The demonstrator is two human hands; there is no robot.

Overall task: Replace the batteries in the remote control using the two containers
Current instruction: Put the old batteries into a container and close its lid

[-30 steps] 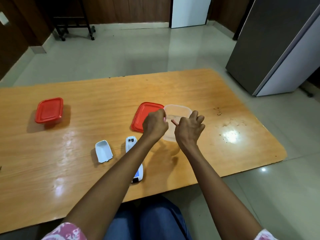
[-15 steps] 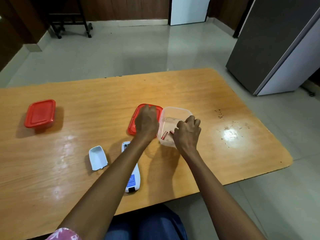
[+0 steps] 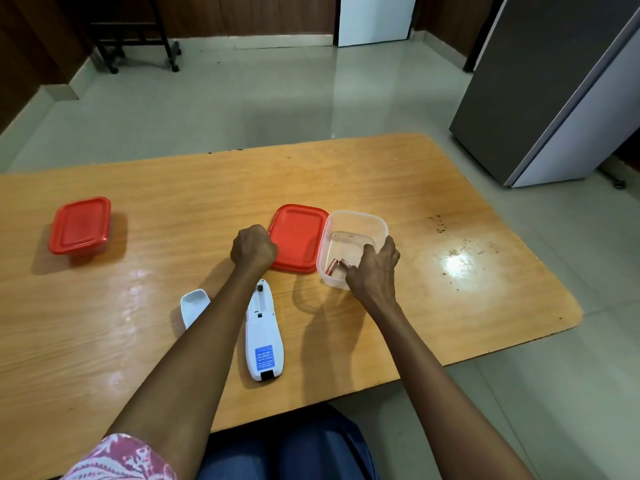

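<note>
The white remote control point(image 3: 264, 327) lies face down on the wooden table point(image 3: 450, 188), its battery bay open at the far end. Its white cover point(image 3: 194, 304) lies to the left, partly behind my left forearm. An open clear container point(image 3: 356, 216) holds two red batteries point(image 3: 335, 266) on its bottom. Its red lid point(image 3: 298, 237) lies beside it on the left. My left hand point(image 3: 254, 245) is a closed fist just left of that lid; nothing shows in it. My right hand point(image 3: 375, 268) grips the clear container's near right corner, fingers curled over the wall, thumb outside.
A second container with its red lid on point(image 3: 79, 225) stands at the far left of the table. A grey cabinet point(image 3: 540, 98) stands on the floor to the right, past the table's corner. My knees are under the near table edge.
Both hands were together over the clear container. The batteries now lie on its bottom. My left hand has pulled back left, past the red lid. My right hand has settled on the near corner.
</note>
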